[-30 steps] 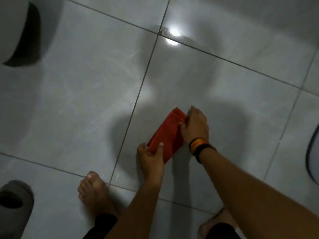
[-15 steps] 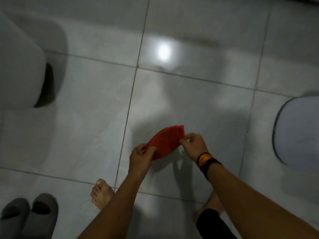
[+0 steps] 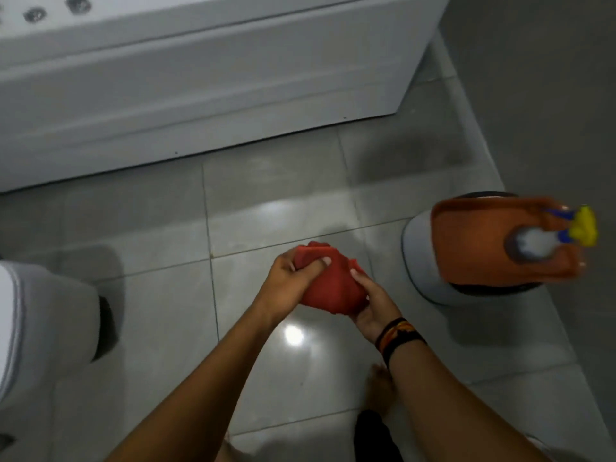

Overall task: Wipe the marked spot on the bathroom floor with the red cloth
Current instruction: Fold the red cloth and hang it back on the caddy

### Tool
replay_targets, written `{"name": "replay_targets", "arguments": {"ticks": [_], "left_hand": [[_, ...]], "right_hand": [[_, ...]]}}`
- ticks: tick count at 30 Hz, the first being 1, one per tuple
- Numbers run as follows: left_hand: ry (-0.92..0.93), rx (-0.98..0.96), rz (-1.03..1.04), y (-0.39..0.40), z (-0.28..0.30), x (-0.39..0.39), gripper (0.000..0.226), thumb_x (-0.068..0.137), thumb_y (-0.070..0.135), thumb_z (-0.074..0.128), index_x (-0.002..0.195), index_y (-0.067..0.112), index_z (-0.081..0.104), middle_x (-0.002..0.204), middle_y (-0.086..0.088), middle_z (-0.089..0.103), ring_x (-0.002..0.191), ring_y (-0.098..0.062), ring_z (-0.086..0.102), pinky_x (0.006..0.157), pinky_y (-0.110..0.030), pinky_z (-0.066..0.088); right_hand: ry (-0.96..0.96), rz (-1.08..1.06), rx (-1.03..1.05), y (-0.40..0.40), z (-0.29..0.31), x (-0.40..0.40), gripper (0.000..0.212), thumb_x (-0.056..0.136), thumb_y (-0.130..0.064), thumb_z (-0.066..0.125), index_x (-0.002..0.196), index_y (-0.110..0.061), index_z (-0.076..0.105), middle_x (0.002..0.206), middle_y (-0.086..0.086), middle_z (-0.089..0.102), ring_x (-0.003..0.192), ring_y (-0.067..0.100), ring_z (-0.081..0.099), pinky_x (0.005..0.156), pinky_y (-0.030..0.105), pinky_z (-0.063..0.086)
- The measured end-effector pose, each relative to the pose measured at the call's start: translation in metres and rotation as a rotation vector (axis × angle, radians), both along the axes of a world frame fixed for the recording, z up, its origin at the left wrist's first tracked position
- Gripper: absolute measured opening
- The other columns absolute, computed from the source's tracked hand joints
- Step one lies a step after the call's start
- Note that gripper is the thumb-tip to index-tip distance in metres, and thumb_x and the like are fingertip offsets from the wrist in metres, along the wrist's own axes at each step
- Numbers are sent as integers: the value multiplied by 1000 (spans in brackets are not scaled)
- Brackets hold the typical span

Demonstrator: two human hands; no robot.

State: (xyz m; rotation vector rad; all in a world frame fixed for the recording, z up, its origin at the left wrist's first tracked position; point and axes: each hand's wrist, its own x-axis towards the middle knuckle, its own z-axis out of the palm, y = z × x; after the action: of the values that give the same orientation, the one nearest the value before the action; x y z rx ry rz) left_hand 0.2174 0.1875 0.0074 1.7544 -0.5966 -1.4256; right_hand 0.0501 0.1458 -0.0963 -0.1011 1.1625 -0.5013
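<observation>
Both hands hold the red cloth (image 3: 331,283) up in the air, above the gray floor (image 3: 160,295) and not touching it. The left hand (image 3: 289,275) is curled over the top left part of the cloth, with the thumb pressed down on the red fabric. The right hand (image 3: 373,303) cups the cloth from below and from the right, with its fingers wrapped around the edge. So both hands are closed on the cloth, and it is bunched up into a soft lump between them. This looks like the step of getting the cloth ready, folding or squeezing it into a pad, and no wiping is going on now. I cannot see any mark on the floor tiles, only shiny light spots, so I cannot tell where the marked spot is. The next move would be to find that spot, bend down, and press the cloth flat on the tile to rub it. The lump is a bit longer one way, running from the upper left by the left hand down to the lower right by the right hand. Because it is crumpled, it has no clear front end. A white tub (image 3: 200,78) stands far ahead, and an orange tray (image 3: 473,245) sits off to the right.
</observation>
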Motion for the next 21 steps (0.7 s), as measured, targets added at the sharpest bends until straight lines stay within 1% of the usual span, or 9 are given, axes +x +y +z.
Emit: {"name": "replay_targets", "arguments": {"ticks": [3,5,7,9,12,13,15,18,21], "left_hand": [[-1,-6,-58,-43,17,-41,26,101,19,72,125,16,78,115,-4,83,97,-7,81,75,-15,63],[-13,3,-117,-72,21,-72,24,101,18,72,124,14,78,109,-2,83,86,-1,80,74,-13,62],[-24,21,-179,-98,20,-99,28,100,18,73,126,12,77,110,-4,83,84,-2,80,75,-14,64],[-34,43,-250,-125,15,-123,29,99,18,74,127,11,77,115,-9,83,86,-7,80,76,-15,65],[-78,75,-359,-165,1,-158,28,97,17,76,123,8,77,117,-13,81,88,-15,79,72,-16,65],[-109,80,-412,-178,-6,-169,27,97,17,77,122,8,77,117,-14,81,93,-21,79,77,-21,66],[-188,100,-519,-206,-24,-192,31,95,22,79,122,8,77,119,-15,80,106,-33,78,93,-39,66],[-265,133,-556,-244,-50,-216,33,92,20,82,121,6,75,122,-20,78,112,-41,76,99,-57,64],[-345,96,-543,-278,-71,-234,32,94,5,77,125,8,71,128,-20,76,117,-37,74,102,-49,63]], "right_hand": [[-3,-116,-44,-41,15,-47,34,96,-12,65,130,-14,66,136,12,68,111,24,70,92,35,58],[14,-152,-37,-66,22,-88,32,96,-7,62,127,-12,65,135,13,66,104,22,70,89,32,58],[25,-155,-10,-83,27,-130,44,94,-4,62,138,-7,60,139,16,63,106,25,69,83,33,63],[32,-142,62,-91,27,-169,47,91,0,64,137,-2,60,138,18,63,111,31,67,77,38,66],[-3,-166,159,-90,21,-217,38,88,4,67,126,0,64,129,19,66,109,35,66,73,43,67],[0,-202,165,-89,14,-230,35,89,6,65,123,-1,65,127,18,67,107,33,67,76,41,66],[15,-314,153,-93,-2,-250,37,89,9,63,124,-2,66,125,16,69,104,28,67,83,35,62],[60,-469,97,-107,-29,-262,49,86,14,62,132,-2,65,125,15,71,103,28,68,78,31,65],[164,-523,49,-125,-54,-259,56,81,12,66,134,-6,64,131,14,70,110,33,68,68,32,65]]}}
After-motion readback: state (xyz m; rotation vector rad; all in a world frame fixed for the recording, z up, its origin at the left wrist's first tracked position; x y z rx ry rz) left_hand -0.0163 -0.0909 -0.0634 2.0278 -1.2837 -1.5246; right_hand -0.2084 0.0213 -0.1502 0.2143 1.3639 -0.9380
